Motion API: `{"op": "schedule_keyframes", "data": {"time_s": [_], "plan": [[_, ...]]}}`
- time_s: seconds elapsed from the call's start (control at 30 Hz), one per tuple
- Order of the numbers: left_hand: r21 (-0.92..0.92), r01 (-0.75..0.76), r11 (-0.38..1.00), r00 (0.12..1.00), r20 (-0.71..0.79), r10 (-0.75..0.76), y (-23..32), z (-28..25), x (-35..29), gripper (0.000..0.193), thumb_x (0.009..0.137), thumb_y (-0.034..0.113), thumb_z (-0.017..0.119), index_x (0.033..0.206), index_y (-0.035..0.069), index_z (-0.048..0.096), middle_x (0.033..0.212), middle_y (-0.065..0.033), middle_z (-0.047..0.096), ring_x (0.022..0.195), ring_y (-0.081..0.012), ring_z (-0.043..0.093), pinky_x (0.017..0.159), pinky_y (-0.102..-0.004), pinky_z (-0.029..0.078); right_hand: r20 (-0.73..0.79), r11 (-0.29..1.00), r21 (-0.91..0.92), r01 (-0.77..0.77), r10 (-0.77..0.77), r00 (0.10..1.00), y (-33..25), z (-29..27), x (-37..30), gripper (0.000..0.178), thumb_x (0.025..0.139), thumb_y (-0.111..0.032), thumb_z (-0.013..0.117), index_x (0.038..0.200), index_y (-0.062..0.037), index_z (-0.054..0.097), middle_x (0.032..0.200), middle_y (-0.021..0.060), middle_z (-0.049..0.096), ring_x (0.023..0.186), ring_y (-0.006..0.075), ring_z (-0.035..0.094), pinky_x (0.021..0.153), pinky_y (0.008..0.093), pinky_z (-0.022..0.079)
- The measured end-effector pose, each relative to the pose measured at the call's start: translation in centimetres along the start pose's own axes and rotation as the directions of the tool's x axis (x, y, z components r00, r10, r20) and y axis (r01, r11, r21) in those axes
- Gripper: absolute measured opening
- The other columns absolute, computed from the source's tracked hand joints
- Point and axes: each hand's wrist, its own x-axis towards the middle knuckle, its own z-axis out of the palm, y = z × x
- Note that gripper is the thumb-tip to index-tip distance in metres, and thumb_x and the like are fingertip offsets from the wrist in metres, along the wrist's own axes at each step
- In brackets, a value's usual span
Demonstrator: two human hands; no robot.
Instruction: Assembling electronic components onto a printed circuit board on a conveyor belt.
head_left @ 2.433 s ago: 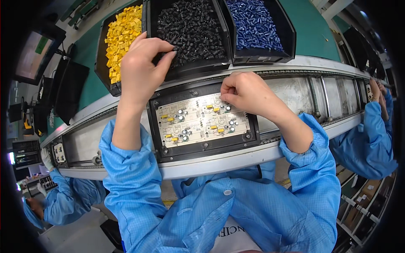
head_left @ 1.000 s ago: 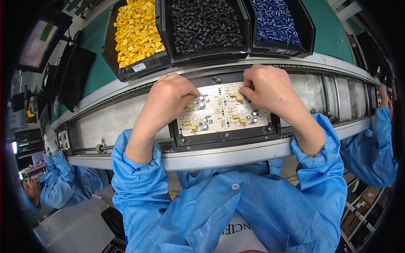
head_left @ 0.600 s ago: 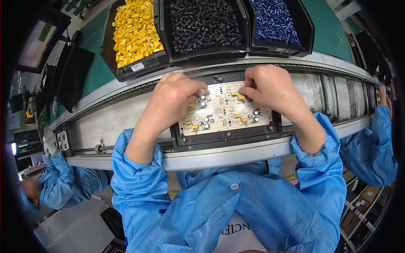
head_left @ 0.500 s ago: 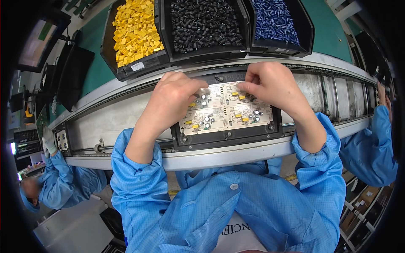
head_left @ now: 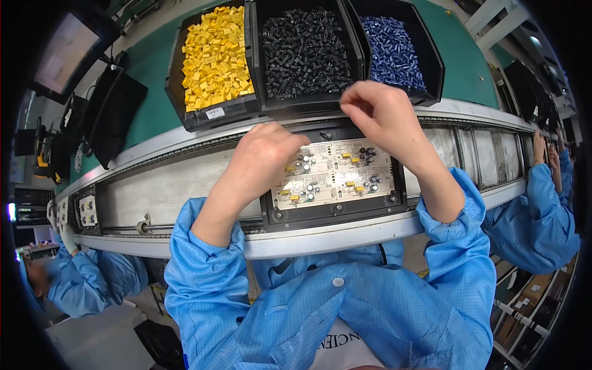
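Note:
A pale printed circuit board [head_left: 333, 196] lies in a black carrier frame [head_left: 364, 211] on the conveyor. It bears yellow block components [head_left: 294, 197], small cylindrical capacitors [head_left: 310, 187] and a few dark round parts [head_left: 362, 151]. My left hand [head_left: 264, 157] covers the board's far left corner, its fingers curled and pinched beside the capacitors there; anything between the fingertips is hidden. Raised over the far edge of the frame, my right hand [head_left: 387, 120] has its thumb and forefinger drawn together in front of the middle bin. Nothing I can name shows in that pinch.
Beyond the conveyor rail [head_left: 333, 237] stand three black bins, holding yellow block components [head_left: 216, 61], black cylindrical parts [head_left: 302, 55] and blue cylindrical parts [head_left: 394, 55]. Co-workers in blue sit at left [head_left: 92, 283] and right [head_left: 524, 222]. Another carrier [head_left: 87, 209] is at the left.
My right hand has lifted off the board and moved away toward the bins. My left hand stays over the far left part of the board. The whole view has shifted slightly.

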Motion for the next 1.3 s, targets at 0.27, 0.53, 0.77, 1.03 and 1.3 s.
{"op": "schedule_keyframes", "data": {"time_s": [0.27, 0.53, 0.77, 1.03, 1.3], "plan": [[0.097, -0.013, 0.995, 0.985, -0.17, 0.03, -0.6, -1.3, -0.3, 0.02, 0.07, 0.0, 0.069, 0.09, 0.005, 0.07, 0.083, -0.0079, 0.067, 0.081, -0.0265, 0.063, 0.075, -0.0384, 0.05, 0.134, 0.722, -0.643, 0.256, -0.222, 0.966, -2.2, 2.5, 5.1, 0.012, 0.073, 0.003, 0.062, 0.084, -0.0022, 0.065, 0.088, 0.0142, 0.065, 0.087, 0.0337, 0.067, 0.073, 0.0407, 0.056], [0.285, 0.045, 0.957, 0.893, -0.441, 0.089, -1.2, -1.4, 0.5, 0.024, 0.069, -0.003, 0.067, 0.091, 0.003, 0.07, 0.096, -0.0072, 0.068, 0.096, -0.0281, 0.062, 0.084, -0.04, 0.05, -0.013, 0.839, -0.437, 0.323, -0.366, 0.931, -0.8, 2.2, 4.8, 0.014, 0.081, 0.0, 0.062, 0.095, -0.0033, 0.063, 0.086, 0.013, 0.063, 0.085, 0.0325, 0.065, 0.072, 0.0426, 0.054], [0.392, 0.066, 0.918, 0.913, -0.394, 0.103, -1.8, -1.6, 1.5, 0.026, 0.07, -0.002, 0.065, 0.094, 0.004, 0.072, 0.106, -0.0086, 0.066, 0.108, -0.0303, 0.058, 0.094, -0.0448, 0.045, -0.127, 0.972, -0.056, 0.229, -0.234, 0.964, -0.4, 0.0, -0.8, 0.013, 0.088, -0.005, 0.065, 0.099, 0.0004, 0.068, 0.084, 0.0096, 0.064, 0.067, 0.0201, 0.062, 0.061, 0.0293, 0.05], [0.494, 0.041, 0.869, 0.997, -0.08, -0.002, -1.7, -3.7, 4.7, 0.026, 0.075, 0.002, 0.063, 0.097, 0.008, 0.075, 0.116, -0.0109, 0.064, 0.123, -0.0321, 0.051, 0.109, -0.0518, 0.035, 0.059, 0.913, 0.352, -0.206, 0.198, 0.978, 2.8, -0.8, -4.5, 0.012, 0.087, -0.005, 0.068, 0.098, 0.0013, 0.068, 0.081, 0.0011, 0.065, 0.069, 0.0056, 0.056, 0.061, 0.0224, 0.047], [0.433, 0.038, 0.901, 0.997, -0.081, -0.003, -1.8, -4.2, 4.4, 0.013, 0.077, 0.001, 0.065, 0.088, 0.004, 0.071, 0.107, -0.0102, 0.064, 0.116, -0.0306, 0.056, 0.104, -0.0508, 0.039, 0.351, 0.841, 0.466, -0.274, 0.109, 0.93, 2.1, -2.9, -4.9, 0.011, 0.085, -0.003, 0.074, 0.094, 0.0014, 0.07, 0.081, 0.0017, 0.069, 0.073, 0.0057, 0.06, 0.066, 0.0214, 0.049]]}}
